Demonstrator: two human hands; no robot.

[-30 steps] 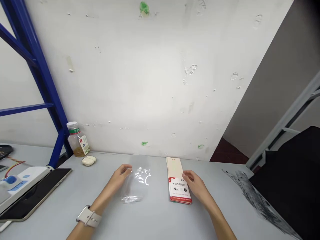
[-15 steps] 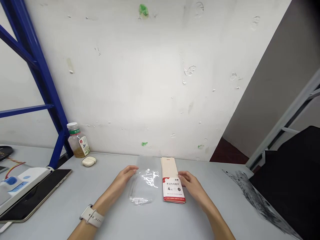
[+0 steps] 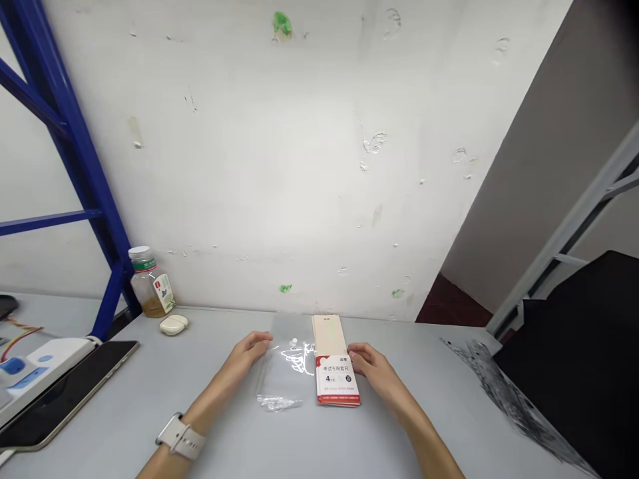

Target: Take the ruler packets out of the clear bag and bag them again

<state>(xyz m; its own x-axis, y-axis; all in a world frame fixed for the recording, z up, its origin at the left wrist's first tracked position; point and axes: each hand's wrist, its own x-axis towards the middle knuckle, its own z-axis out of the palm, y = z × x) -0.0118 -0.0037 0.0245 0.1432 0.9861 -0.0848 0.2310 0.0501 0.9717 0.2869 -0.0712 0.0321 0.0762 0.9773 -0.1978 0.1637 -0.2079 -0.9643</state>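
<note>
Flat on the table lies a stack of clear plastic sleeves (image 3: 285, 372) with a white snap button near the top. My left hand (image 3: 249, 349) rests at their left edge, its fingers slightly bent and holding nothing. Right beside the sleeves is a neat stack of long paper cards (image 3: 329, 339), cream above, white and red below, with printed Chinese text and a "4". My right hand (image 3: 372, 364) is against the right edge of the cards, thumb and fingers apart, not wrapped round them. The left wrist wears a watch (image 3: 180, 436) with a pale strap.
A dark-screened phone (image 3: 70, 389) lies on the left by a white power strip (image 3: 42, 372). Farther back are a cream case (image 3: 174, 324) and a capped bottle (image 3: 151, 286) beside a blue metal frame (image 3: 80, 146). A black object (image 3: 574, 352) stands at the right.
My right hand has moved slightly left, and the card stack has shifted left against the sleeves, its edges more even. My left hand stays at the sleeves. The camera view has shifted a little.
</note>
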